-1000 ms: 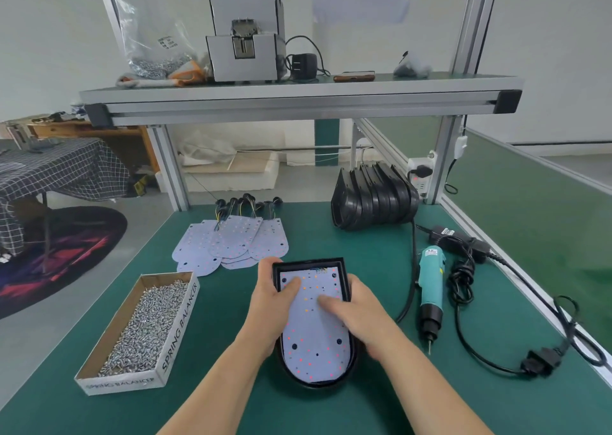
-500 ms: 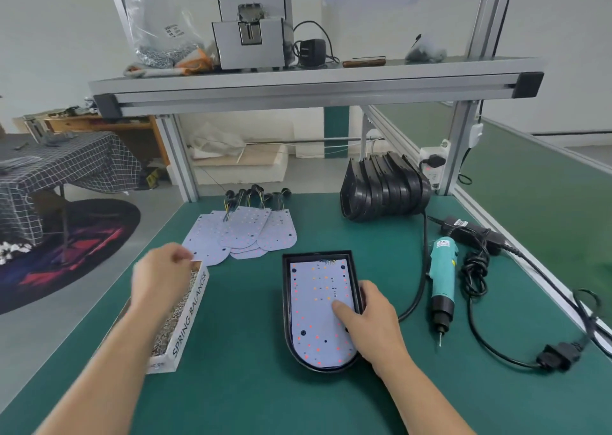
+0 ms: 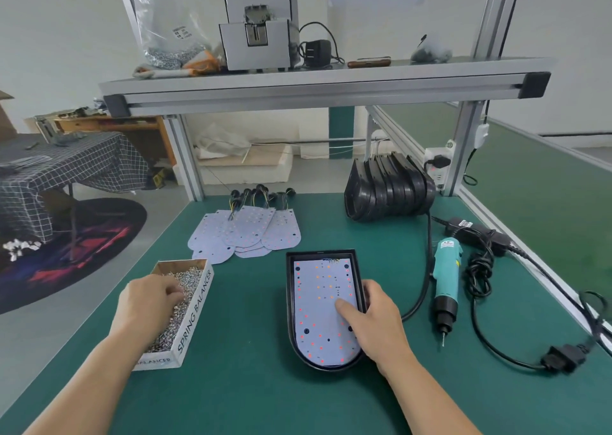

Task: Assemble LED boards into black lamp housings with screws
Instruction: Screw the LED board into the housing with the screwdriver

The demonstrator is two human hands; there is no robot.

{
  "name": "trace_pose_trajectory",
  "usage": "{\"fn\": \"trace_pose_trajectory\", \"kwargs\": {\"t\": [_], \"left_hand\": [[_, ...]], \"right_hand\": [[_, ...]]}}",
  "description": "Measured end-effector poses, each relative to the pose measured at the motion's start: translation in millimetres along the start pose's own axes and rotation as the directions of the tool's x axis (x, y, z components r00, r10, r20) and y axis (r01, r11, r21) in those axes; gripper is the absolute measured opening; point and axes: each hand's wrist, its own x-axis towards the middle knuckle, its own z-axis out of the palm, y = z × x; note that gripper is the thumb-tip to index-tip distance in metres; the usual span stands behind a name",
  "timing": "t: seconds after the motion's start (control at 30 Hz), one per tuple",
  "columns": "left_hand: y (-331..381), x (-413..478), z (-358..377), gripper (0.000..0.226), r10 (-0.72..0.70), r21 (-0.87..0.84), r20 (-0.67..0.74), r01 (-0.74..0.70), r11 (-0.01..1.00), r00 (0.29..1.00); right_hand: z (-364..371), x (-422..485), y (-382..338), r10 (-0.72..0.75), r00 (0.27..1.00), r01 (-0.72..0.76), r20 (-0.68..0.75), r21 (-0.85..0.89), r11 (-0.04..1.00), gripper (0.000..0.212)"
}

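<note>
led board [image 3: 318, 308] is sitting in black housing [image 3: 290, 302] mid tabletop [image 3: 248, 318], long axis pointing away. right hand [image 3: 381, 322] is pressing it, grip open, fingers flat. left hand [image 3: 149, 299] is digging in screw box [image 3: 195, 305], left of housing; grip curled, can't tell if holding screws [image 3: 190, 277].

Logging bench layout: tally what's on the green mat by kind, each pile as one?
Screw box: 1
Electric screwdriver: 1
Power adapter: 1
Black housing with LED board inside: 1
Pile of loose LED boards: 1
Stack of empty housings: 1
Total: 6
</note>
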Motion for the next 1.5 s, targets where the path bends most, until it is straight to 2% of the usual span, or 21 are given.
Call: {"fn": "trace_pose_trajectory", "kwargs": {"t": [0.1, 0.2, 0.43, 0.47, 0.5, 0.57, 0.6, 0.63, 0.7, 0.77, 0.83, 0.9, 1.0, 1.07, 1.17, 1.2, 1.27, 1.33, 1.37, 1.43, 1.5], "left_hand": [[0, 0, -5, 0.016, 0.019, 0.052, -0.046, -0.016, 0.999, 0.999], [0, -2, -7, 0.015, -0.054, 0.041, -0.061, 0.057, 0.998, 0.997], [4, -3, -10, 0.019, -0.205, -0.316, -0.030, 0.185, 0.930, 0.978], [6, -4, -14, 0.017, -0.251, -0.463, 0.003, 0.224, 0.857, 0.968], [10, -4, -18, 0.013, -0.300, -0.652, 0.085, 0.280, 0.704, 0.950], [31, -11, -32, 0.013, -0.249, -0.890, 0.355, 0.408, 0.205, 0.901], [46, -18, -39, 0.011, -0.152, -0.885, 0.462, 0.466, -0.014, 0.874], [64, -26, -45, 0.009, -0.047, -0.834, 0.539, 0.525, -0.170, 0.841], [104, -47, -48, 0.004, 0.160, -0.693, 0.638, 0.653, -0.306, 0.753], [146, -67, -45, 0.006, 0.319, -0.583, 0.677, 0.748, -0.318, 0.663], [184, -80, -30, 0.002, 0.358, -0.588, 0.685, 0.772, -0.242, 0.634], [211, -83, -8, 0.012, 0.289, -0.683, 0.670, 0.720, -0.122, 0.684], [225, -82, 28, 0.011, 0.170, -0.830, 0.558, 0.546, 0.114, 0.813], [223, -82, 43, 0.010, 0.145, -0.851, 0.519, 0.494, 0.179, 0.842], [216, -79, 53, 0.013, 0.132, -0.866, 0.493, 0.469, 0.175, 0.860], [213, -77, 54, 0.013, 0.125, -0.869, 0.490, 0.472, 0.150, 0.862], [205, -72, 58, 0.014, 0.114, -0.859, 0.511, 0.505, 0.081, 0.852], [201, -70, 58, 0.013, 0.131, -0.840, 0.540, 0.543, 0.015, 0.832], [200, -70, 57, 0.013, 0.138, -0.833, 0.548, 0.553, -0.004, 0.825], [201, -71, 56, 0.012, 0.137, -0.826, 0.555, 0.563, -0.021, 0.820], [201, -71, 54, 0.011, 0.131, -0.823, 0.559, 0.567, -0.033, 0.819]], "right_hand": [[1, 1, 0, 0.003, 1.000, -0.003, -0.002, -0.005, 1.000, 0.018], [1, 1, 0, -0.003, 1.000, 0.003, 0.001, -0.003, 1.000, 0.017], [1, 0, 0, 0.004, 1.000, -0.004, 0.001, 0.000, 1.000, 0.017], [1, 0, 0, 0.003, 1.000, -0.003, 0.001, -0.003, 1.000, 0.017], [1, 0, 0, 0.006, 1.000, -0.006, 0.002, -0.003, 1.000, 0.017], [1, 0, 0, 0.019, 1.000, -0.019, 0.006, 0.002, 1.000, 0.018], [1, 0, 0, 0.027, 1.000, -0.027, 0.009, 0.005, 1.000, 0.018], [1, 0, 0, 0.037, 0.999, -0.037, 0.012, 0.012, 0.999, 0.019], [1, -1, -2, 0.064, 0.998, -0.064, 0.010, 0.030, 0.997, 0.020], [3, -1, -4, 0.073, 0.997, -0.073, -0.007, 0.032, 0.997, 0.021], [4, -3, -7, 0.077, 0.997, -0.075, -0.030, 0.044, 0.996, 0.019], [5, -4, -10, 0.085, 0.995, -0.083, -0.046, 0.047, 0.995, 0.017], [5, -6, -10, 0.098, 0.992, -0.098, -0.074, 0.001, 0.995, 0.021], [2, -9, -12, 0.103, 0.994, -0.105, -0.046, -0.037, 0.994, 0.025], [-15, -3, -17, 0.088, 0.989, -0.060, 0.115, -0.223, 0.973, 0.036], [-26, 3, -19, 0.059, 0.994, -0.030, 0.097, -0.273, 0.962, 0.043], [-59, 20, -21, -0.019, 0.991, -0.025, -0.136, -0.316, 0.948, 0.054], [-95, 41, -18, -0.040, 0.932, -0.126, -0.361, -0.424, 0.897, 0.058], [-109, 50, -15, 0.012, 0.920, -0.223, -0.392, -0.497, 0.839, 0.060], [-121, 64, -6, 0.168, 0.925, -0.356, -0.342, -0.620, 0.699, 0.059], [-120, 71, 2, 0.261, 0.917, -0.397, -0.301, -0.647, 0.651, 0.055]]}}
